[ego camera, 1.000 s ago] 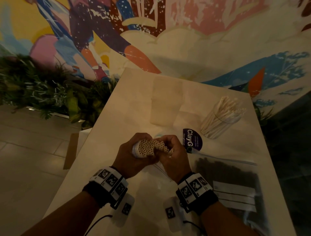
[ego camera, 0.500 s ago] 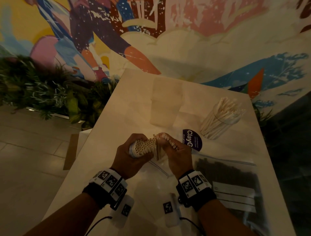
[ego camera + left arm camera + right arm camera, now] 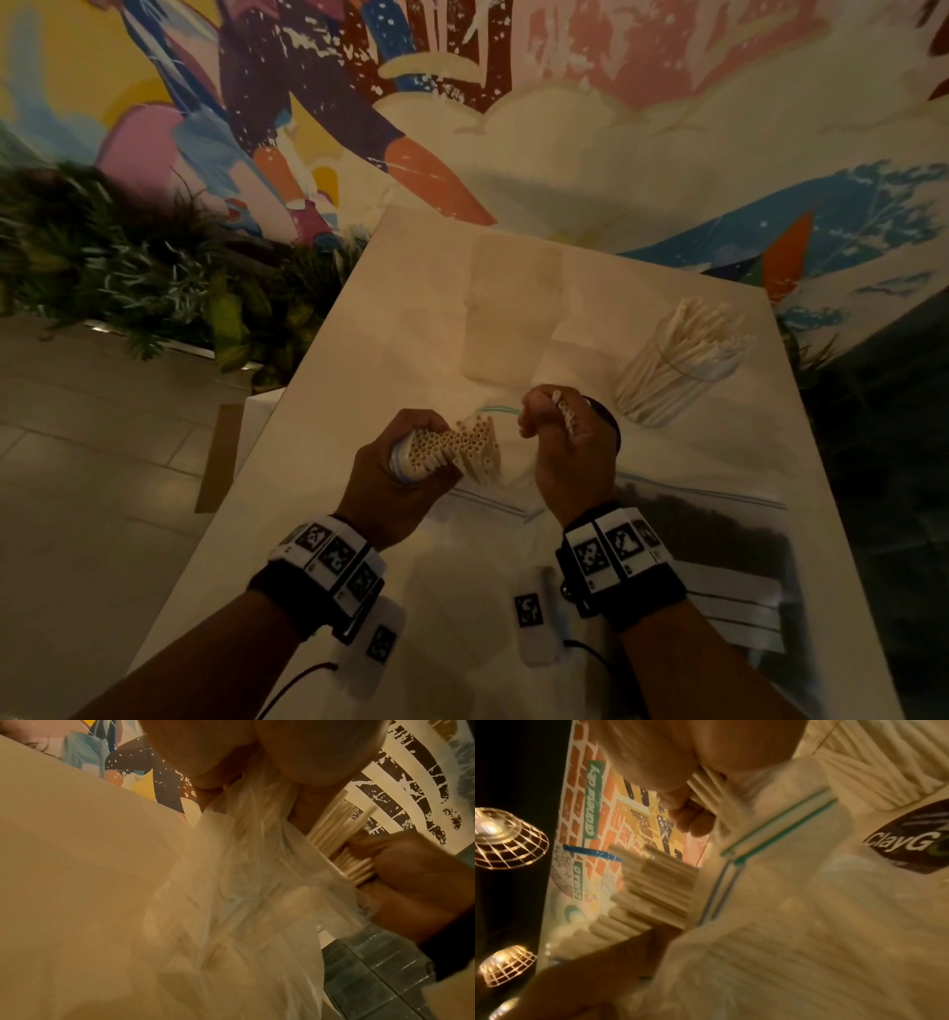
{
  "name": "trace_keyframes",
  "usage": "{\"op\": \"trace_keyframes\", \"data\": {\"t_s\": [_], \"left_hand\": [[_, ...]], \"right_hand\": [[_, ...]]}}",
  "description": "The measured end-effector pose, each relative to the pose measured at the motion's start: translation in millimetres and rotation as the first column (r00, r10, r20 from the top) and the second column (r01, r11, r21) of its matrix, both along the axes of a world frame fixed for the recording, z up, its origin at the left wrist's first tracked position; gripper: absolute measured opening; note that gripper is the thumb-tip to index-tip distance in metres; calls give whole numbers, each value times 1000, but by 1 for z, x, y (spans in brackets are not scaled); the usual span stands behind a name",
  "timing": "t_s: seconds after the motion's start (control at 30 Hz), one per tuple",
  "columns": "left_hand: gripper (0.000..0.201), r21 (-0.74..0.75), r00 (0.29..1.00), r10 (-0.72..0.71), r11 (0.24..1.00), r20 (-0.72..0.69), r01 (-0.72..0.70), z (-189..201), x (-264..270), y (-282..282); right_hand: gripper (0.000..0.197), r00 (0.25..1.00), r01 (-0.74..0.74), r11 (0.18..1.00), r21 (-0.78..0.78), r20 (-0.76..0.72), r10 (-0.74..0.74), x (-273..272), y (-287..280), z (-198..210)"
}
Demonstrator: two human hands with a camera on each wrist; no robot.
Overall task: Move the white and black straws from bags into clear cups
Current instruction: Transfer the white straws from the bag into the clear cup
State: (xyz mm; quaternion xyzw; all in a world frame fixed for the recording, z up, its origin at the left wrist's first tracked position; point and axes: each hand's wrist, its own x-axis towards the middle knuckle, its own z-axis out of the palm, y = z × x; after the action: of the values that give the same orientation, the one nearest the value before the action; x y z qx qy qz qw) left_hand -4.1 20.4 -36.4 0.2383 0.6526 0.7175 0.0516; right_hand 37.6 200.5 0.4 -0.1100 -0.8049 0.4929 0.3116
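since a moment ago the right hand [image 3: 567, 452] has pulled away to the right from the bundle, taking a few white straws [image 3: 565, 413] with it, so a gap now shows between the two hands where they were pressed together. its grip is closed: fingers curled round that small bunch, whose open ends point up toward the camera, long axis running down and away through the fist. the left hand [image 3: 395, 473] has its grip wrapped tight round the main bundle of white straws [image 3: 457, 449], through the clear bag [image 3: 246, 882] that sheathes it; the open ends face up and toward the person, fanning out to the right, and the long axis slants down toward the bench [image 3: 411, 318]. the bag's loose plastic trails under both wrists. farther right on the bench a clear cup [image 3: 672, 370] leans with white straws pointing up and right. nearer the person, right of the wrists, lies a second bag [image 3: 719, 545] with black straws lying flat.
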Motion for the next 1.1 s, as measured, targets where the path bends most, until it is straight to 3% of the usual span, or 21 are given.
{"op": "trace_keyframes", "data": {"t_s": [0.13, 0.23, 0.33, 0.4, 0.63, 0.73, 0.87, 1.1], "left_hand": [[35, -24, 1000, 1, 1000, 29, 0, -1, -1, 0], [33, -20, 999, 11, 1000, 32, -10, 0, 1, -1], [33, -24, 999, 25, 999, 29, -24, 0, 1, -1], [34, -23, 999, 19, 1000, 28, -18, -1, 2, -1], [33, -40, 1000, 8, 999, 25, -7, 1, 1, 0], [32, -72, 1000, 17, 997, 23, -15, 0, 0, -2], [33, -93, 999, 29, 995, 40, -25, -5, -1, -4], [33, -128, 999, 39, 991, 18, -36, -3, 0, -5]], "right_hand": [[25, 990, -54, 998, -21, 126, 56, -1, -7, -7], [46, 985, -16, 998, -57, 169, 26, -1, -2, -8], [35, 978, -16, 984, -175, 202, 52, 2, 0, -12], [32, 966, -41, 988, -148, 245, 77, 6, -1, -22], [69, 957, -81, 996, -42, 277, 89, 11, -1, -23], [63, 981, -62, 993, -98, 179, 79, 13, -2, -6], [49, 997, -43, 957, -288, 44, 58, 10, 3, 25], [47, 981, 129, 856, -500, -63, -185, 0, 33, 98]]}}
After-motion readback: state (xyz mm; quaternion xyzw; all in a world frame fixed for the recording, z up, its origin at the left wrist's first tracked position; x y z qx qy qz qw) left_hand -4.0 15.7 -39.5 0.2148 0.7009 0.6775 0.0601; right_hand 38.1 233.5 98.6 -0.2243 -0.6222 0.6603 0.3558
